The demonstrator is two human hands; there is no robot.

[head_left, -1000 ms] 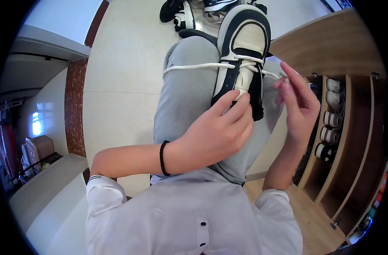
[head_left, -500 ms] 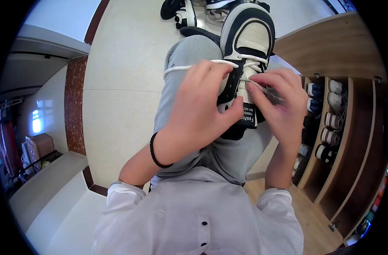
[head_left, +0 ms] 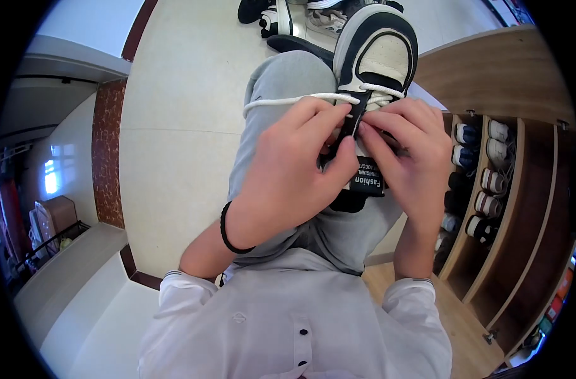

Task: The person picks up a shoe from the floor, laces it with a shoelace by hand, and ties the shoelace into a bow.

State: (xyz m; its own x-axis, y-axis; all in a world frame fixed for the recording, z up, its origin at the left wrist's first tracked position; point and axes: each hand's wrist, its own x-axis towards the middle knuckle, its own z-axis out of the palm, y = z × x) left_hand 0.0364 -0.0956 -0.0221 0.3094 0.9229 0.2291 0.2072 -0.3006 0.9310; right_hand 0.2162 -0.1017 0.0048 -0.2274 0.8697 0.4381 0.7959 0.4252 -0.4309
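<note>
A black and cream sneaker (head_left: 382, 57) rests across my lap, toe pointing away from me. Its white lace (head_left: 281, 101) runs out to the left over the grey trouser leg. My left hand (head_left: 294, 158), with a black band at the wrist, pinches the sneaker's black eyelet strip. On the other side, my right hand (head_left: 411, 148) is closed at the same strip, thumb and finger together; the lace tip there is largely hidden by the fingers. The tongue's black label (head_left: 367, 179) with white lettering shows between my hands.
Other shoes (head_left: 275, 19) lie on the tiled floor (head_left: 180, 95) beyond my knees. To the right stands an open wooden shoe cabinet (head_left: 509, 234) holding several shoes (head_left: 493, 183). A pinkish case (head_left: 57, 215) is at the far left.
My left hand has come from the tongue to the eyelet strip. My right hand has moved left from beside the shoe to the eyelets. The tongue label has come into view.
</note>
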